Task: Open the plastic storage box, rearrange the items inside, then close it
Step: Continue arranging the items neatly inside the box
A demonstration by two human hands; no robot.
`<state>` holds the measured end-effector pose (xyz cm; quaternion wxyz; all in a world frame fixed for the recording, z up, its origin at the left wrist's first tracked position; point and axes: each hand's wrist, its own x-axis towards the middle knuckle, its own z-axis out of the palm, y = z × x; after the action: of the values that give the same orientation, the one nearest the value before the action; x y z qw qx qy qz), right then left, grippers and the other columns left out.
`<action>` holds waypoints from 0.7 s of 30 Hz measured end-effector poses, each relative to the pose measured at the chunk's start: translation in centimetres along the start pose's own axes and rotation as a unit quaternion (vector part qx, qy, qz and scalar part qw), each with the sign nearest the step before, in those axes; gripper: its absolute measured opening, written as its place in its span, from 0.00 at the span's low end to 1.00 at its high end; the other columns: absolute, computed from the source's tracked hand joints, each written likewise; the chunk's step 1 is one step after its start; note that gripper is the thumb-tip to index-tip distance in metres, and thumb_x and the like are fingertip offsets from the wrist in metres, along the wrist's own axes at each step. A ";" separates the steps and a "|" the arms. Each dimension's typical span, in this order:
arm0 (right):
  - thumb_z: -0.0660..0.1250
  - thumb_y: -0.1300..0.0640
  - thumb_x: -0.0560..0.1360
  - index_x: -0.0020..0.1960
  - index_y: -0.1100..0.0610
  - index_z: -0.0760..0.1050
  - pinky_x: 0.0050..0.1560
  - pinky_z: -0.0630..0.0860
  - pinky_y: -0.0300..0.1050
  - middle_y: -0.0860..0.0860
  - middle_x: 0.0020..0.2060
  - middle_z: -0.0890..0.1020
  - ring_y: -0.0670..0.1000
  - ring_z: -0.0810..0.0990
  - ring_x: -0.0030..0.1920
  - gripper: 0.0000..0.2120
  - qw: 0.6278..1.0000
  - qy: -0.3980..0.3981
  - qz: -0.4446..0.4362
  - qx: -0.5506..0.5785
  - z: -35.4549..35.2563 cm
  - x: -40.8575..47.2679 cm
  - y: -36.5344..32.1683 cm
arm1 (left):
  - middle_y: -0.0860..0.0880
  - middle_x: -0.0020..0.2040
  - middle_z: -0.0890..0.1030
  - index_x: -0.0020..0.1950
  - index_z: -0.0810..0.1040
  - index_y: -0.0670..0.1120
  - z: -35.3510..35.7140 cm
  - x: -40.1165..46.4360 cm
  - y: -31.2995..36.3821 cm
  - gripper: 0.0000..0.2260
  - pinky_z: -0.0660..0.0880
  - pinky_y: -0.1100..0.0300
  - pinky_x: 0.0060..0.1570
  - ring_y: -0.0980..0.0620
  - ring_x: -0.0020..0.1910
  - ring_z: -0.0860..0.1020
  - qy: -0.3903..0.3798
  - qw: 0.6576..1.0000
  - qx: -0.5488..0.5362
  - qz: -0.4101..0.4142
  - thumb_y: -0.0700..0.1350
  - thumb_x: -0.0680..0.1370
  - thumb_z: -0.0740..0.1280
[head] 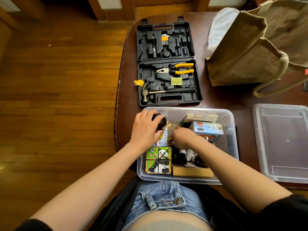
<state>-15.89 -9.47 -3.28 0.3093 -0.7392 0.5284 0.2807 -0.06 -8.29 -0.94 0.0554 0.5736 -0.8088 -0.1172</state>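
The clear plastic storage box stands open at the table's near edge. Its lid lies flat on the table to the right. My left hand grips a round black object at the box's far left corner. My right hand reaches into the middle of the box, its fingers curled down on a small yellow item that I cannot make out. Inside lie a panda picture cube set, a light blue carton, a white-green carton, a black-and-white toy and a brown cardboard box.
An open black tool case with pliers, hammer and hex keys lies just beyond the box. A large burlap bag stands at the back right with white plastic behind it. The table's left edge drops to the wooden floor.
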 end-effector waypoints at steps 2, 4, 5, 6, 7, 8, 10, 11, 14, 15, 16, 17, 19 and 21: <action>0.59 0.54 0.78 0.58 0.60 0.76 0.52 0.72 0.46 0.56 0.55 0.78 0.56 0.77 0.56 0.14 0.998 0.022 -0.033 0.055 -0.8 -1.4 0.8 | 0.48 0.58 0.76 0.61 0.76 0.49 0.2 -0.2 0.4 0.20 0.66 0.53 0.57 0.46 0.58 0.73 0.009 1.000 -0.008 -0.024 0.50 0.71 0.73; 0.60 0.53 0.78 0.59 0.55 0.77 0.52 0.73 0.45 0.52 0.55 0.79 0.53 0.78 0.55 0.13 0.984 0.102 -0.043 0.143 -1.2 -3.4 2.1 | 0.48 0.58 0.75 0.62 0.76 0.49 0.2 -0.3 0.6 0.20 0.66 0.53 0.58 0.47 0.58 0.72 0.005 0.999 -0.012 -0.040 0.50 0.71 0.73; 0.61 0.53 0.78 0.58 0.54 0.78 0.50 0.73 0.44 0.50 0.54 0.80 0.52 0.78 0.54 0.12 0.971 0.164 -0.033 0.173 -1.2 -4.4 3.1 | 0.49 0.58 0.75 0.62 0.75 0.50 0.1 -0.2 0.7 0.20 0.64 0.54 0.59 0.47 0.59 0.71 0.001 0.999 -0.012 -0.046 0.51 0.72 0.72; 0.62 0.54 0.77 0.57 0.53 0.78 0.48 0.72 0.43 0.49 0.53 0.81 0.51 0.78 0.53 0.11 0.955 0.228 -0.017 0.187 -1.2 -5.4 4.2 | 0.49 0.59 0.74 0.63 0.75 0.50 0.0 -0.1 0.8 0.20 0.63 0.54 0.60 0.47 0.60 0.71 -0.004 0.999 -0.012 -0.050 0.52 0.73 0.71; 0.63 0.55 0.77 0.56 0.53 0.78 0.47 0.71 0.43 0.49 0.53 0.81 0.51 0.78 0.53 0.11 0.942 0.280 0.001 0.188 -1.0 -6.2 5.5 | 0.49 0.59 0.74 0.63 0.75 0.51 -0.1 0.0 0.9 0.19 0.62 0.54 0.61 0.48 0.61 0.70 -0.006 0.998 -0.013 -0.053 0.53 0.73 0.70; 0.64 0.55 0.76 0.57 0.54 0.77 0.47 0.70 0.43 0.49 0.54 0.80 0.52 0.77 0.55 0.11 0.933 0.310 0.018 0.180 -0.8 -6.9 6.8 | 0.49 0.60 0.73 0.62 0.76 0.50 -0.3 0.0 1.1 0.18 0.61 0.54 0.61 0.47 0.61 0.70 -0.003 0.998 -0.018 -0.054 0.53 0.74 0.70; 0.65 0.55 0.74 0.59 0.56 0.74 0.47 0.70 0.45 0.52 0.57 0.77 0.54 0.74 0.57 0.14 0.943 0.294 0.054 0.145 -0.1 -7.6 8.9 | 0.48 0.58 0.74 0.60 0.77 0.49 -0.7 0.0 1.9 0.14 0.64 0.53 0.60 0.47 0.59 0.71 0.020 0.998 -0.041 -0.048 0.50 0.76 0.68; 0.65 0.54 0.74 0.60 0.57 0.71 0.47 0.71 0.46 0.53 0.58 0.75 0.55 0.73 0.57 0.16 0.956 0.261 0.073 0.117 0.2 -7.6 9.5 | 0.48 0.57 0.75 0.60 0.77 0.48 -0.9 0.0 2.3 0.13 0.65 0.53 0.59 0.47 0.58 0.71 0.023 0.997 -0.059 -0.041 0.49 0.76 0.67; 0.63 0.56 0.74 0.61 0.59 0.67 0.50 0.72 0.46 0.55 0.59 0.72 0.56 0.70 0.59 0.17 0.975 0.204 0.090 0.003 1.2 -7.1 9.6 | 0.50 0.56 0.74 0.60 0.76 0.49 -0.7 0.4 4.4 0.11 0.65 0.56 0.60 0.51 0.58 0.70 -0.049 0.992 -0.114 -0.015 0.47 0.79 0.63; 0.63 0.57 0.74 0.60 0.59 0.67 0.51 0.71 0.46 0.55 0.59 0.72 0.56 0.70 0.59 0.16 0.976 0.200 0.085 -0.028 1.2 -6.8 9.4 | 0.51 0.56 0.74 0.61 0.76 0.49 -0.4 0.8 5.1 0.11 0.66 0.56 0.61 0.51 0.59 0.70 -0.092 0.988 -0.126 -0.013 0.47 0.79 0.62; 0.63 0.58 0.73 0.59 0.59 0.69 0.53 0.71 0.45 0.56 0.58 0.72 0.56 0.71 0.58 0.15 0.976 0.193 0.081 -0.053 1.1 -6.5 9.2 | 0.50 0.58 0.74 0.62 0.76 0.49 -0.2 1.2 5.7 0.12 0.67 0.55 0.61 0.50 0.59 0.70 -0.138 0.981 -0.133 -0.014 0.48 0.80 0.61; 0.64 0.59 0.73 0.58 0.59 0.70 0.53 0.70 0.45 0.56 0.58 0.72 0.56 0.71 0.57 0.14 0.977 0.182 0.082 -0.070 0.9 -6.3 9.1 | 0.49 0.59 0.74 0.63 0.75 0.49 0.1 1.7 6.4 0.13 0.68 0.54 0.61 0.49 0.60 0.71 -0.182 0.975 -0.129 -0.019 0.47 0.80 0.61; 0.66 0.57 0.72 0.57 0.58 0.71 0.51 0.71 0.45 0.57 0.58 0.72 0.57 0.72 0.57 0.15 0.980 0.161 0.085 -0.082 0.5 -6.0 9.0 | 0.45 0.61 0.73 0.65 0.74 0.47 1.0 2.4 7.6 0.15 0.69 0.51 0.61 0.45 0.61 0.72 -0.253 0.961 -0.103 -0.030 0.47 0.80 0.60; 0.68 0.53 0.71 0.59 0.58 0.68 0.45 0.71 0.47 0.57 0.58 0.72 0.58 0.75 0.55 0.20 0.984 0.153 0.081 -0.047 0.2 -6.1 9.0 | 0.43 0.63 0.72 0.66 0.72 0.45 2.1 2.8 8.2 0.16 0.67 0.50 0.62 0.43 0.62 0.71 -0.292 0.950 -0.098 -0.056 0.43 0.79 0.59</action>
<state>-26.19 -7.88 -0.32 0.1656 -0.7418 0.6139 0.2134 -8.97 -8.06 -1.04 -0.1340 0.5506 -0.7408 -0.3607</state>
